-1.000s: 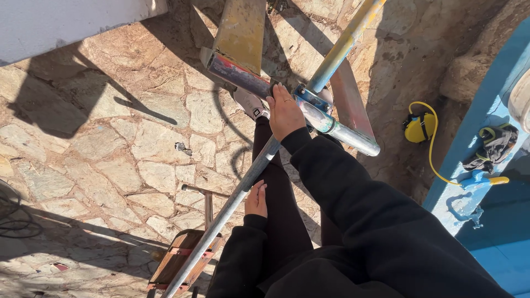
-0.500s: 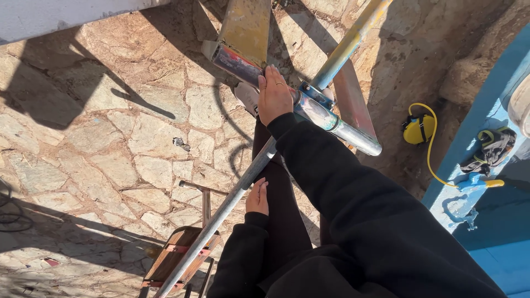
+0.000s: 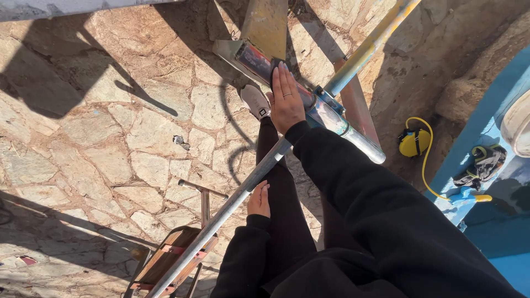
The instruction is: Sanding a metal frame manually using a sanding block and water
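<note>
Right hand (image 3: 286,102): flat and open on the painted crossbar (image 3: 309,102) above the stone floor (image 3: 110,138) | left hand (image 3: 258,200): fingers closed around the sloping metal pipe (image 3: 232,201).

Right hand (image 3: 287,99) flat, left hand (image 3: 258,201) curled
</note>
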